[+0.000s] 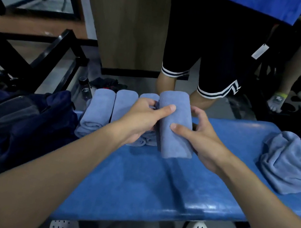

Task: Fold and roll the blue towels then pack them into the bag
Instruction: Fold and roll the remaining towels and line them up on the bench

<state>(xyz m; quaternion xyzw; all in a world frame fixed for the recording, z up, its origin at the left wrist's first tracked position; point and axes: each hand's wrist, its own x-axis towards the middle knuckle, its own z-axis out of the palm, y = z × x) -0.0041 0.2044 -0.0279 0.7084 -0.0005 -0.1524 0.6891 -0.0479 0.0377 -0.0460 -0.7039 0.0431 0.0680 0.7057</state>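
Left hand [140,120] and right hand [202,141] both grip one rolled towel [176,104] over blue bench [154,183], beside three other rolls [124,104], bag [17,112] left.

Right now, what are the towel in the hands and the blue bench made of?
Rolled towel: soft fuzzy cloth, probably microfibre or terry; matte with a fine nap. Bench: likely vinyl or fake leather padding; smooth, with shiny glare along its edge.

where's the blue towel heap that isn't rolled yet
In the head view the unrolled towel heap lies at the right end of the blue bench, right of the right hand and the held roll, apart from both.
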